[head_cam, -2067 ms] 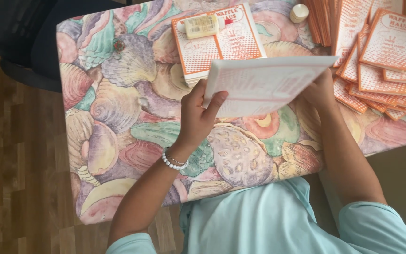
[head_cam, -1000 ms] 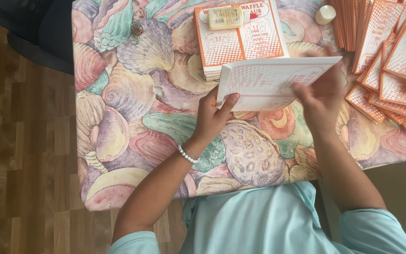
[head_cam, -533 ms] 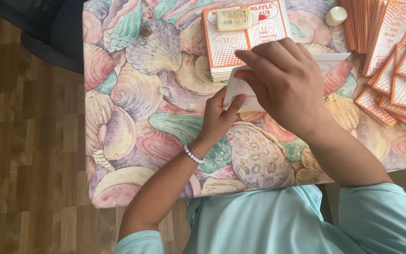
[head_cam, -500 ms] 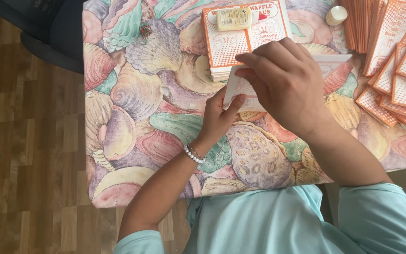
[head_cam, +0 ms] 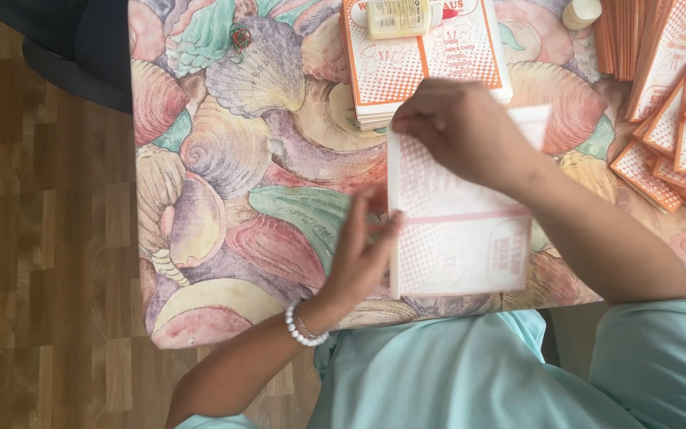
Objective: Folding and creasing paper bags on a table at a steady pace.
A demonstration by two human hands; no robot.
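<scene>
Pale pink-and-white paper, a folded menu (head_cam: 458, 234), lies flat near the front edge of our shell-patterned tablecloth (head_cam: 248, 159). Our right hand (head_cam: 462, 131) presses down on its upper part, fingers together, while our left hand (head_cam: 363, 250) touches its left edge with fingers loosely spread, gripping nothing. Behind it sits a stack of orange menus (head_cam: 422, 67).

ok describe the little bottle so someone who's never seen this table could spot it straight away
Start from the table with the seashell-patterned cloth and go to its far edge, where a stack of orange-and-white printed sheets lies just beyond the right hand. The small bottle lies on its side on top of that stack. It is the only pale yellow thing there, unlike the flat orange paper around it.
</scene>
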